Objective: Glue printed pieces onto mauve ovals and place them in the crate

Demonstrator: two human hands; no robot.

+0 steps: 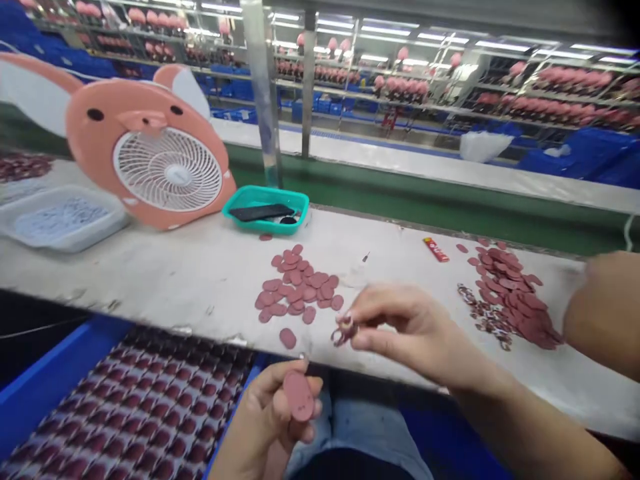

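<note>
My left hand (273, 410), low at the table's front edge, pinches a flat oval dusty-pink piece (299, 396) with small holes near its lower end. To its right and higher, my right hand (400, 327) grips a small shiny metal clasp-like part (345, 329) between thumb and fingers; its exact kind is too small to tell. A loose pile of the same oval pieces (295, 287) lies just beyond both hands, with a single oval piece (287, 338) nearer the edge. Further right, small shiny metal parts (487, 317) lie beside another heap of ovals (520, 300).
A pink animal-shaped fan (150, 147) stands at the back left beside a teal basket (265, 230) holding a black strip. A white tray (65, 240) holds small parts. Below left, a blue crate (45, 393) contains rows of dark-red rounded pieces. Another person's arm (605, 313) is at right.
</note>
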